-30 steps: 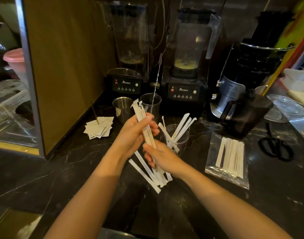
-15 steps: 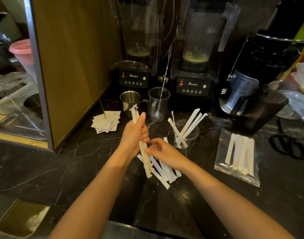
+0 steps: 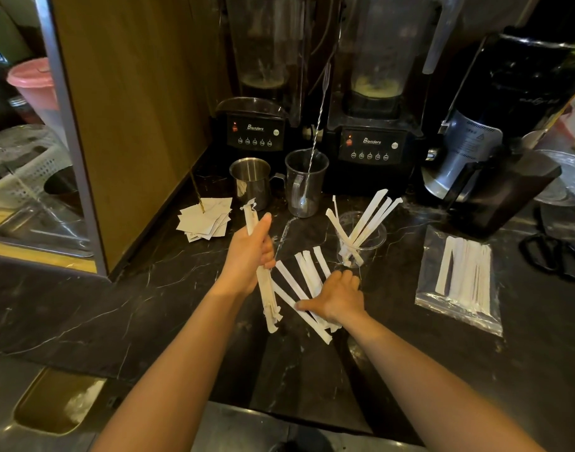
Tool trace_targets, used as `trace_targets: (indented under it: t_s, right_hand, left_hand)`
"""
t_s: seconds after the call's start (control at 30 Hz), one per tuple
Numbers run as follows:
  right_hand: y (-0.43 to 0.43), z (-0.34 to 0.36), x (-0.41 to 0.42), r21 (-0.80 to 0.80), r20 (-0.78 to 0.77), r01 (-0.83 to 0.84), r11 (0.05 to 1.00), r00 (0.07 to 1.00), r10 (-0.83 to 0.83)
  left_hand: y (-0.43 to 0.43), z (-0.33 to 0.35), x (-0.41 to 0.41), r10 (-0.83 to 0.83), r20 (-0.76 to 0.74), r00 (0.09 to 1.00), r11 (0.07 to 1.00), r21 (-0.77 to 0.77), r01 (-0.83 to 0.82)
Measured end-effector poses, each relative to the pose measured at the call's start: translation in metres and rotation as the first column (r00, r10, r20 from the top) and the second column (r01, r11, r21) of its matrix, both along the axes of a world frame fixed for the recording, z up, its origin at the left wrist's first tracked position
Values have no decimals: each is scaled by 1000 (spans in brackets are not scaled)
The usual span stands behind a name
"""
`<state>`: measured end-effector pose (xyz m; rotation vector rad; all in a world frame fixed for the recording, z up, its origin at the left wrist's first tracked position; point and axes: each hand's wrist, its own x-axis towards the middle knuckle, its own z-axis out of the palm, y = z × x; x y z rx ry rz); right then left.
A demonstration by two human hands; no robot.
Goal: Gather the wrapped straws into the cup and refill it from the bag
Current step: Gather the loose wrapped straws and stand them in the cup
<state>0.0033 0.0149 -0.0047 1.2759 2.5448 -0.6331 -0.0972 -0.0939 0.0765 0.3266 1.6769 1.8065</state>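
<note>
My left hand grips an upright bundle of wrapped straws, their lower ends near the dark counter. My right hand lies flat, fingers spread, on several loose wrapped straws fanned on the counter. Just beyond my right hand stands a clear plastic cup with several wrapped straws leaning in it. To the right lies a clear zip bag holding more wrapped straws, flat on the counter.
Behind the straws stand a steel cup, a clear measuring cup with a bar spoon and two blenders. A stack of paper slips lies at left, a black pitcher and scissors at right.
My right hand has let go of the bundle and dropped flat onto the loose straws on the counter. My left hand has lowered the bundle and keeps hold of it.
</note>
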Motion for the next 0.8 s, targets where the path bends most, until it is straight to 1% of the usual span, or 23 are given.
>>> trace_targets:
  t_s: [0.1,0.33,0.5,0.67,0.8]
  right_hand:
    - [-6,0,-5,0,-11,-33,999,999,33]
    - [-14,4,-7,21,13,-187,982,982,187]
    - [-13,9,-8,63,56,-238,969,970,235]
    - [-15,8,-9,38,100,-265,964,960,260]
    - [-16,5,-7,76,123,-307,949,947,296]
  left_hand:
    - [-1,-2,0,0,-10,1000,1000,-24,0]
    - [-1,-6,-1,14,7,1000,999,-31,-14]
    - [0,-8,-1,20,4,1000,998,-55,-20]
    - [0,-11,-1,14,5,1000,999,-51,-13]
    - [1,-13,-2,8,-9,1000,998,-55,-8]
